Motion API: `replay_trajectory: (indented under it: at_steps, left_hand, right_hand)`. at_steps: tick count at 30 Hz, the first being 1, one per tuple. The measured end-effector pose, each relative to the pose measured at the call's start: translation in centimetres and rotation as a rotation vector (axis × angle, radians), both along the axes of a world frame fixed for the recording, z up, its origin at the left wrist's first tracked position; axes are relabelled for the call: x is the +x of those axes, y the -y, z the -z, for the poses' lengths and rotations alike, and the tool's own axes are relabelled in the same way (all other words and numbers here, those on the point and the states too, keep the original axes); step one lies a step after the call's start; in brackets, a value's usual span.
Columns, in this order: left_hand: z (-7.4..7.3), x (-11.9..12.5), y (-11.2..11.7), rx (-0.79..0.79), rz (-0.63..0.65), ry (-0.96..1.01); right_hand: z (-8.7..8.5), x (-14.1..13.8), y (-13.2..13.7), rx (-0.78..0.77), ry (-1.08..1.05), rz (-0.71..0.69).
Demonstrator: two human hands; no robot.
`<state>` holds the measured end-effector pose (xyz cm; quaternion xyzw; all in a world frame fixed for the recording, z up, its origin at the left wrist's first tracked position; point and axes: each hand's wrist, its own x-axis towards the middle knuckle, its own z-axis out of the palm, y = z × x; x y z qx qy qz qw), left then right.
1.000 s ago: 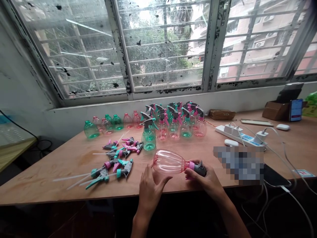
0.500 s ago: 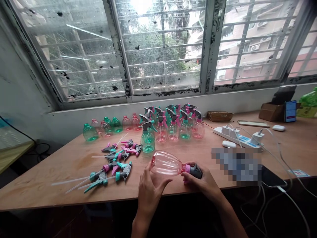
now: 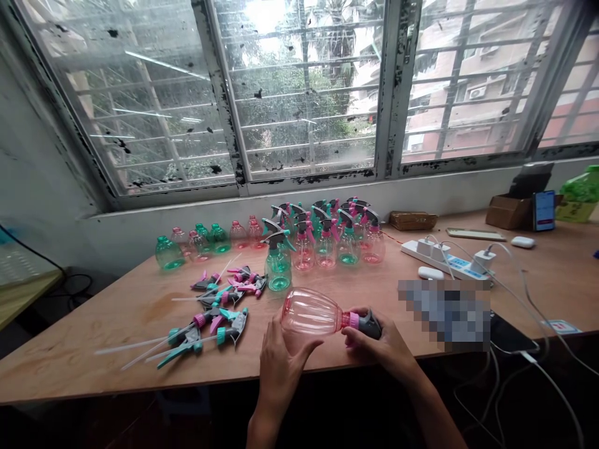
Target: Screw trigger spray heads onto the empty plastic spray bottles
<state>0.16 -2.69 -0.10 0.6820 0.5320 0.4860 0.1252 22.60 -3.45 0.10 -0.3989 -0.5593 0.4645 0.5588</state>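
Note:
A clear pink spray bottle lies on its side above the near edge of the wooden table. My left hand cups its body from below, fingers curled round it. My right hand grips the grey and pink trigger head at the bottle's neck. Several loose trigger heads with long dip tubes lie to the left of my hands.
Several finished pink and green spray bottles stand in a group at the back, with bare bottles to their left. A white power strip with cables, a phone and a cardboard box sit on the right.
Both hands keep their hold on the bottle and trigger head. The view has shifted slightly, so everything sits a little lower and further left.

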Motion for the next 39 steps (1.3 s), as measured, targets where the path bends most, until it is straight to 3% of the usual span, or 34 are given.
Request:
replay_trajectory:
  at_steps: [5, 14, 24, 28, 35, 39]
  left_hand:
    - [-0.20, -0.09, 0.22, -0.031, 0.038, 0.026]
    - [0.05, -0.27, -0.09, 0.083, 0.072, -0.004]
    - [0.34, -0.51, -0.18, -0.017, 0.121, 0.070]
    - [0.40, -0.38, -0.24, 0.054, 0.095, 0.039]
    - [0.64, -0.54, -0.10, -0.004, 0.054, 0.058]
    - [0.77, -0.58, -0.38, 0.061, 0.058, 0.017]
  right_hand:
    - [-0.12, 0.06, 0.03, 0.006, -0.006, 0.012]
    - [-0.08, 0.02, -0.14, 0.032, -0.011, 0.027]
    - [0.00, -0.20, -0.24, 0.025, -0.048, 0.028]
    - [0.07, -0.08, -0.29, 0.036, -0.039, 0.023]
    - [0.27, -0.40, -0.33, 0.005, -0.041, -0.002]
    - [0.45, -0.40, -0.57, 0.009, -0.039, 0.025]
